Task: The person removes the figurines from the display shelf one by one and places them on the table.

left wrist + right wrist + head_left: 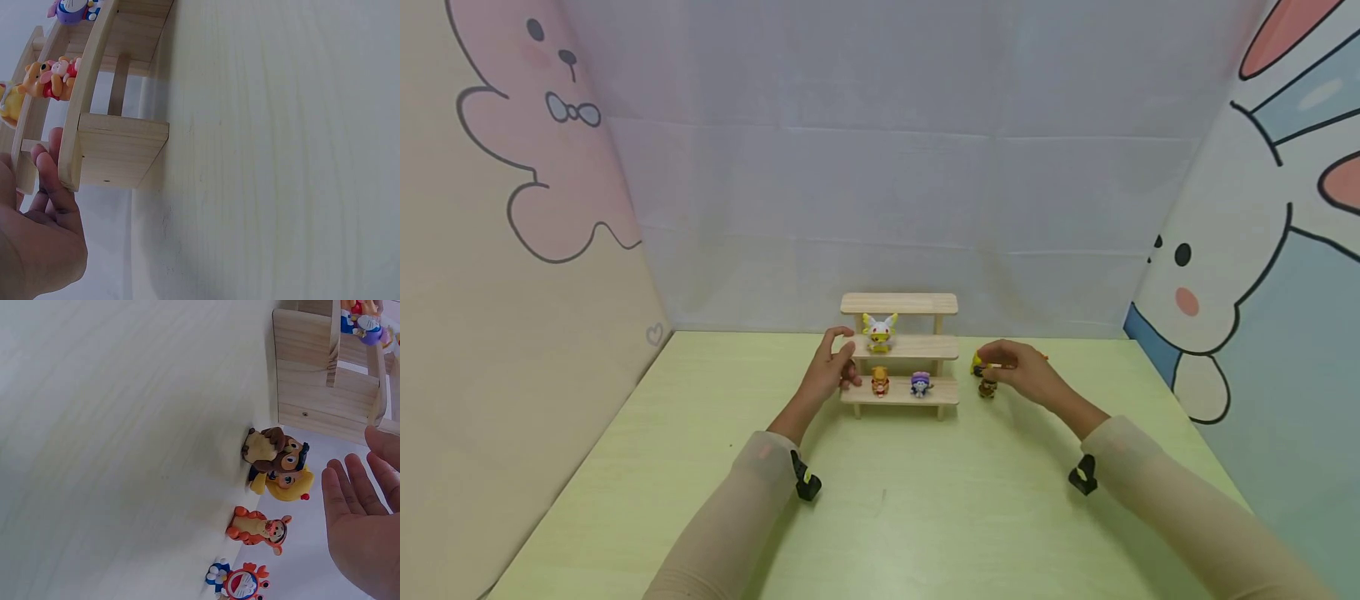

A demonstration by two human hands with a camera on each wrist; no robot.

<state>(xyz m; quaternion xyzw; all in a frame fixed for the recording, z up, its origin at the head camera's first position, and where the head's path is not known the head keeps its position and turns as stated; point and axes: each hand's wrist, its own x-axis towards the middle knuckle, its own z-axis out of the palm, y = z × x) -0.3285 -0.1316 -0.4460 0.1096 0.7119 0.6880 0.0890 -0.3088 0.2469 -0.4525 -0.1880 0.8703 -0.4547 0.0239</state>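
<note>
A three-tier wooden display shelf [901,303] stands on the table, its left end held by my left hand [827,368], with fingers curled at the lower board. On the middle tier is a white-and-yellow figurine [880,335]. The bottom tier bears an orange bear figurine [880,381] and a purple-capped figurine [921,384]. Right of the shelf, my right hand [1028,372] hovers with its fingers extended, holding nothing. Nearest to it are a brown owl figurine [261,445] and a yellow-haired figurine [292,486], side by side; the hand partly covers them in the head view.
Beyond that pair, an orange tiger figurine [259,526] and a blue-and-white figurine with a red crab-like hood [241,584] stand on the pale table [880,508]. A white back wall [895,192] rises behind the table.
</note>
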